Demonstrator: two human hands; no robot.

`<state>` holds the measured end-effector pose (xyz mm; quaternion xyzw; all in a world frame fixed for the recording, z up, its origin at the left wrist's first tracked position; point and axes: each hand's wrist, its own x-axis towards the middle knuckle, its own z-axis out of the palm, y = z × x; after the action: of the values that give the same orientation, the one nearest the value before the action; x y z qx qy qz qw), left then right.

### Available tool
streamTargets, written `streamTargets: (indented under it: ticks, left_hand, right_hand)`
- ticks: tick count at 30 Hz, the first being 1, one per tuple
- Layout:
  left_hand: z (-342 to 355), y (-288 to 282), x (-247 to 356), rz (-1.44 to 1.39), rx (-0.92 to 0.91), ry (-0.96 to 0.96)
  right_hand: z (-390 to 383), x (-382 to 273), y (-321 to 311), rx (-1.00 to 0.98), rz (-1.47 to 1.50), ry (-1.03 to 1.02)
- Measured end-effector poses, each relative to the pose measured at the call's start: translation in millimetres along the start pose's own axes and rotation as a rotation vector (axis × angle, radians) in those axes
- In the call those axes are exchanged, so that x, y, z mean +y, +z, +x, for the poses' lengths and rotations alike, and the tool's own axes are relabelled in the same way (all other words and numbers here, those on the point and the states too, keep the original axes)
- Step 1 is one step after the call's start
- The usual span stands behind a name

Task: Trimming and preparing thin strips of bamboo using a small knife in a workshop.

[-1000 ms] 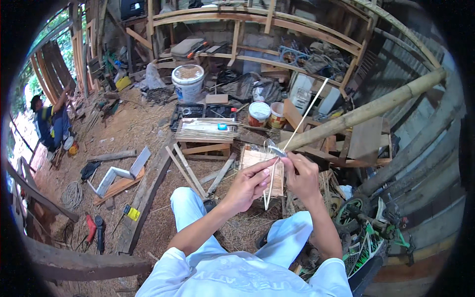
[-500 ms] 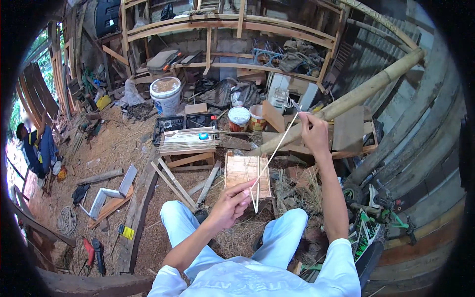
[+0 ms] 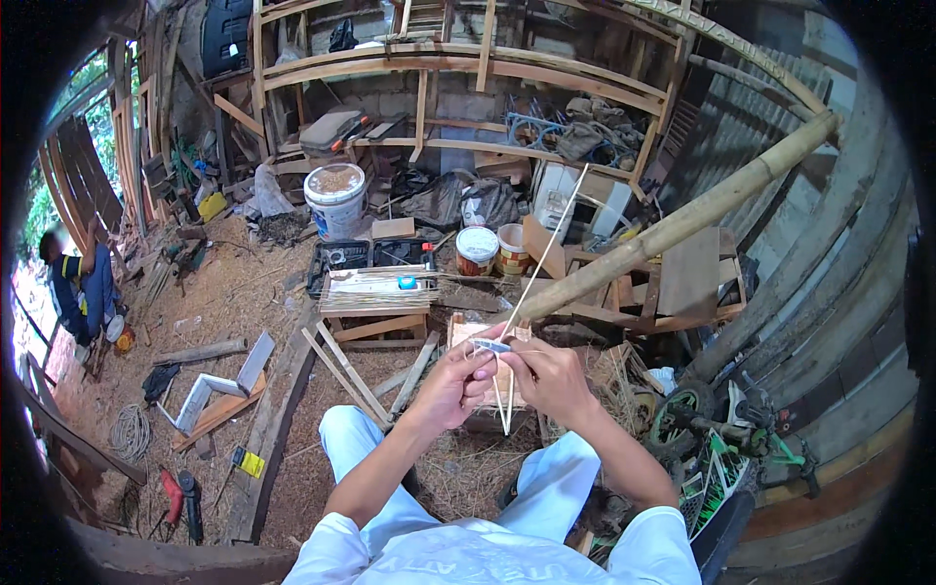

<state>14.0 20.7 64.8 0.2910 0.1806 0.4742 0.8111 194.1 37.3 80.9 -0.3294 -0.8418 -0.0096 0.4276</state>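
Sawdust and wood scraps cover the floor (image 3: 244,317) of a cluttered workshop, with a wooden rack (image 3: 458,57) along the back and a bamboo pole (image 3: 682,216) slanting across the right. Above the wearer's knees, a thin pale strip (image 3: 552,249) slants up and away from between the hands; two pale ends hang below them. The left hand (image 3: 453,388) has its grip closed on the strip. The right hand (image 3: 554,382) has its grip closed on a knife (image 3: 490,344), whose blade lies across the strip; the handle is hidden. Farther off, thin sticks and a blue object (image 3: 407,283) lie on a low tabletop (image 3: 363,283), near a white bucket (image 3: 334,216). Another person (image 3: 80,292) sits at the far left.
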Motion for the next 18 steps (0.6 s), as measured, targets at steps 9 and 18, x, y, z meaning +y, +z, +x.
streamTargets:
  ticks: [9,18]
  left_hand:
    - [0.0,9.2,3.7,0.003,0.1,0.027]
    - [-22.9,-0.9,-20.5,0.042,-0.009,-0.102]
  right_hand:
    - [20.0,8.7,-7.9,0.051,-0.133,-0.048]
    - [77.0,88.7,-67.9,0.276,-0.192,0.209]
